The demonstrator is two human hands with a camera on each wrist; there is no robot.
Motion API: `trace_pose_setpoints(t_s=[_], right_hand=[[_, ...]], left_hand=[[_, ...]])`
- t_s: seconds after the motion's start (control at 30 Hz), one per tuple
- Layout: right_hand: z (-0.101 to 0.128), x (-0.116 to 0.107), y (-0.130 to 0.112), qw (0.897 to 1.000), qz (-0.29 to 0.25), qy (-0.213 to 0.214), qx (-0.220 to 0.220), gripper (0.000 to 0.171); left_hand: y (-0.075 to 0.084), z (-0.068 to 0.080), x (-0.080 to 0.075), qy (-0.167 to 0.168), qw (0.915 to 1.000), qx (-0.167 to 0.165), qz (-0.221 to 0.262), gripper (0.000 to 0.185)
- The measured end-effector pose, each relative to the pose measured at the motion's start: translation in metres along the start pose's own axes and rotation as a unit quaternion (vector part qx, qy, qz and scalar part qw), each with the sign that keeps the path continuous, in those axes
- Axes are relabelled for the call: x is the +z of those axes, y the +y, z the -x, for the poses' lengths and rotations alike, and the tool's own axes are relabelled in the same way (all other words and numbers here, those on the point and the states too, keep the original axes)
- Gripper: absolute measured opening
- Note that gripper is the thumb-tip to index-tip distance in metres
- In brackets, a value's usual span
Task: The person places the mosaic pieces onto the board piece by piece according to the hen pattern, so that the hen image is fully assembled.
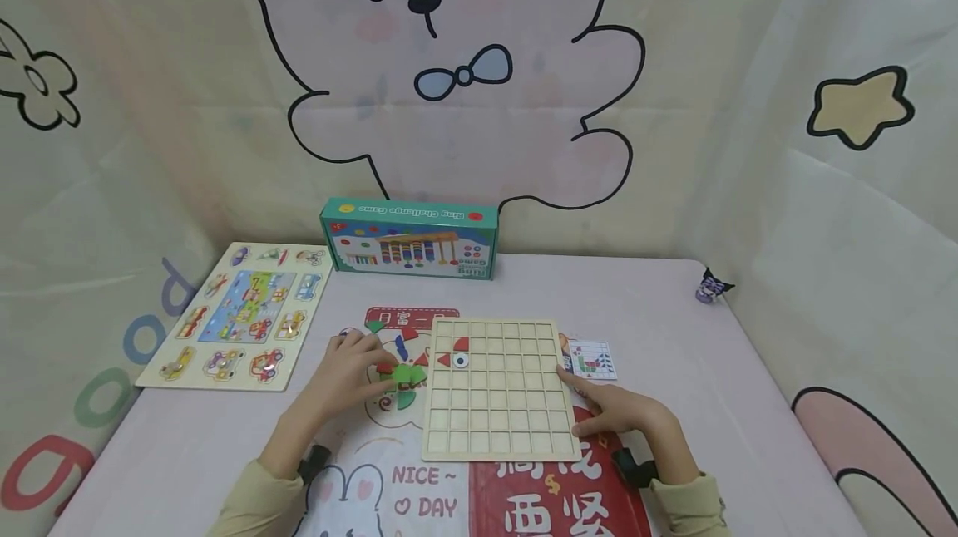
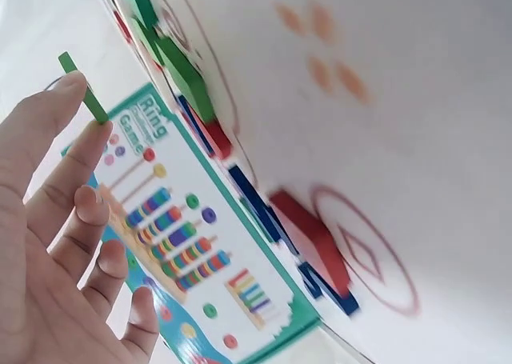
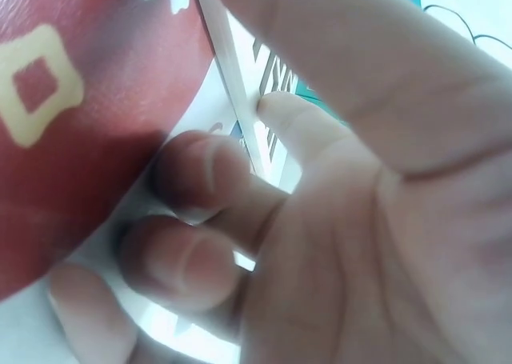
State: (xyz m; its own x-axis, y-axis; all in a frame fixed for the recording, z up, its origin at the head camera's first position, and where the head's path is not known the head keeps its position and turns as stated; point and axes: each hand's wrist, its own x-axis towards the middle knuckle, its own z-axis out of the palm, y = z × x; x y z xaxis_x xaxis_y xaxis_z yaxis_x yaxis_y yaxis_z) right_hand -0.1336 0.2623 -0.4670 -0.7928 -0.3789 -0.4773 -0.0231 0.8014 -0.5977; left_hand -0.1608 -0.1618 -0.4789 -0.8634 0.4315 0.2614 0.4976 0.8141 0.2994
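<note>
My left hand (image 1: 350,375) pinches a thin green puzzle piece (image 2: 94,104) between thumb and index finger, its other fingers loosely bent. Below and beside it lie loose red, blue and green pieces (image 2: 188,80) on the printed mat. A pale wooden grid board (image 1: 500,421) is just right of that hand. Near its upper left, red pieces (image 1: 461,344) and a white square with a dark blue ring (image 1: 461,360) sit in the cells. My right hand (image 1: 624,408) touches the board's right edge with its fingers and thumb, the rest of the fingers curled beneath the palm.
A green Ring Challenge Game box (image 1: 412,242) stands at the back. A picture puzzle board (image 1: 168,354) lies at the left. Right of the grid board is a small pattern card (image 1: 594,360). A small purple wrapped item (image 1: 711,286) sits at the far right corner.
</note>
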Motion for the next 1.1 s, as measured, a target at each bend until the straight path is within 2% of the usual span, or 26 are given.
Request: trace_pose_setpoints(t_s=[0.27,0.53,0.67,0.83,1.1], right_hand=[[0.000,-0.002,-0.001,1.000,-0.004,-0.004,-0.007,0.086],[0.000,-0.001,-0.001,1.000,-0.004,-0.002,-0.004,0.086],[0.000,-0.001,0.000,1.000,-0.011,-0.004,-0.016,0.087],[0.001,-0.001,0.000,0.999,-0.024,-0.007,-0.035,0.086],[-0.002,0.000,0.002,0.999,-0.025,-0.005,-0.030,0.087]], left_hand=[[0.017,-0.012,0.008,-0.004,0.9999,0.000,0.015,0.027],[0.028,-0.022,0.017,0.023,0.9986,0.045,0.011,0.025],[0.032,-0.027,0.022,0.018,0.9981,0.058,0.006,0.024],[0.038,-0.033,0.025,0.003,0.9989,0.046,0.014,0.027],[0.044,-0.042,0.032,-0.017,0.9991,0.031,0.022,0.026]])
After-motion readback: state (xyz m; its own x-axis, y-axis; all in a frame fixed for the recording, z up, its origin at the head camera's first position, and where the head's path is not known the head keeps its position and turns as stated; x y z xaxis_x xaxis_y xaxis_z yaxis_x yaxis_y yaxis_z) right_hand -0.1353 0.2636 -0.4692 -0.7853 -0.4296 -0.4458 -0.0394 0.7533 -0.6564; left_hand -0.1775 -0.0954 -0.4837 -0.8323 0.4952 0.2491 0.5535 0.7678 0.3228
